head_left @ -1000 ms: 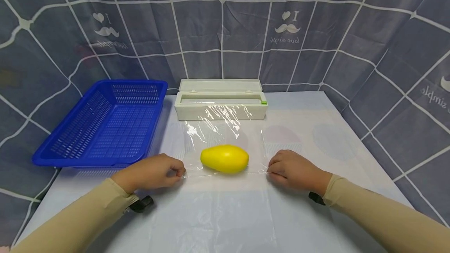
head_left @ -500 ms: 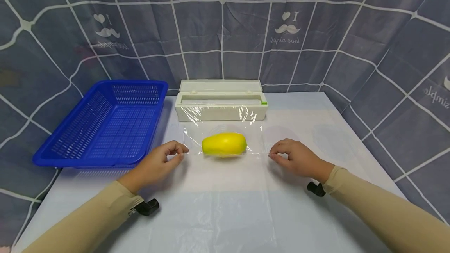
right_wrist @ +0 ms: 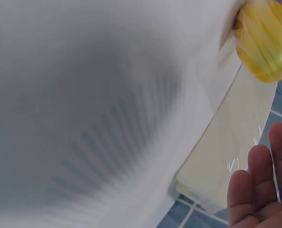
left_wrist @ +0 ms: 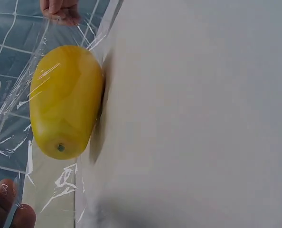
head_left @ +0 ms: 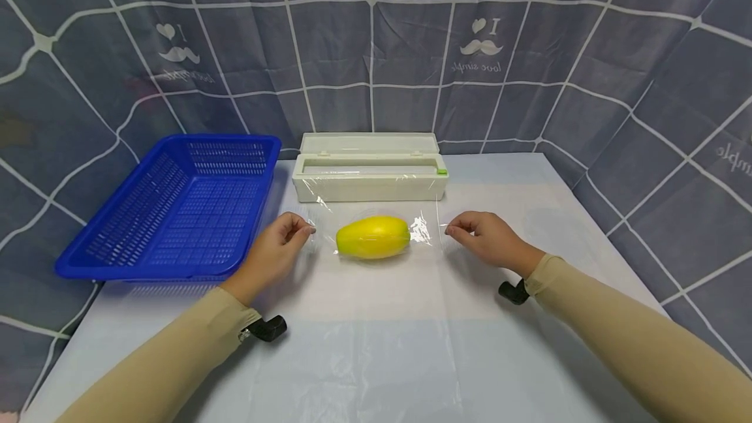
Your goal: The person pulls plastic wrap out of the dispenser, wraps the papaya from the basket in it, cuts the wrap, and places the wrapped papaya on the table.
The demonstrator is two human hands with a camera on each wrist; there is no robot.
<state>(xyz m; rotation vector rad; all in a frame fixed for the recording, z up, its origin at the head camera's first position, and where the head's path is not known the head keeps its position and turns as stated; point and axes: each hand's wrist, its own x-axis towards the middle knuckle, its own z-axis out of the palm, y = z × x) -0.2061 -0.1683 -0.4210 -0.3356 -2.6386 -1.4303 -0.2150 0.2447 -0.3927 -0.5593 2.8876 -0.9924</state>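
A yellow papaya point(head_left: 373, 237) lies on its side on the white-covered table, with clear cling film point(head_left: 420, 230) around it. Left of the fruit, my left hand point(head_left: 275, 250) pinches one corner of the film between thumb and fingers. On the other side, the film's opposite corner is pinched by my right hand point(head_left: 489, 239). Seen from the left wrist, the film stretches glossy over the papaya point(left_wrist: 65, 102). The right wrist view catches several fingers point(right_wrist: 262, 175) of the right hand beside the film; the thumb is hidden there.
Behind the papaya stands a white cling film dispenser point(head_left: 370, 188) with its lid raised; the film runs toward it. A blue plastic basket point(head_left: 258, 214) sits at the left, close to the left hand. Grey checked curtains point(head_left: 411, 38) enclose the back and sides.
Both hands have lifted from near the table and moved away from the person, carrying the film's edge up and over the papaya. The papaya has shifted slightly toward the dispenser.
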